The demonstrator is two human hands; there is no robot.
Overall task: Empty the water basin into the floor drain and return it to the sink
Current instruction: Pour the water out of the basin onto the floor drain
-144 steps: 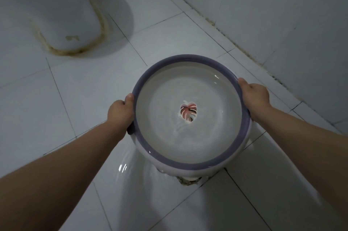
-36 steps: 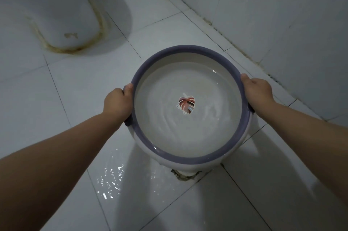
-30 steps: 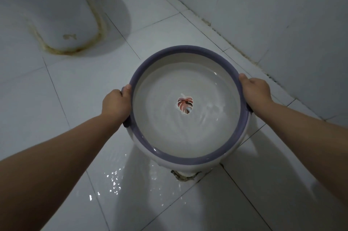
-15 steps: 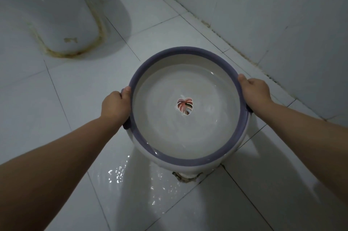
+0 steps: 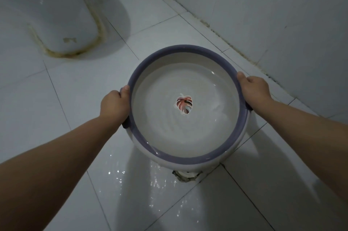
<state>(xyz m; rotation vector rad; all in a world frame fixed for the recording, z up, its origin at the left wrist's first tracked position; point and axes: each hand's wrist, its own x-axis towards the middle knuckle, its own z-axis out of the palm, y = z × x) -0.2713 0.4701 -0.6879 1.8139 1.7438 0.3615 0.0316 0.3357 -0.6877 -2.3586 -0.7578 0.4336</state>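
Head view: gripping a water basin (image 5: 188, 160) by its rim, just above a floor drain (image 5: 187, 175).

Holding the white, purple-rimmed basin off the tiled floor (image 5: 56, 102) with both arms stretched forward. Clasping the rim's left side with the left hand (image 5: 114, 105), curled tight round the edge with the thumb laid on top. Clasping the opposite side with the right hand (image 5: 254, 89) in the same curled grip. Carrying shallow, rippled water (image 5: 188, 134) that reaches close to the near rim and leaves the far inner wall bare, over a red leaf print (image 5: 184, 105) at the bottom's middle. Hiding most of the drain under the basin's near edge, beside a glistening wet patch (image 5: 156, 183) on the tiles. Facing a stained toilet base (image 5: 56, 14) at upper left and a tiled wall (image 5: 282, 14) at right.
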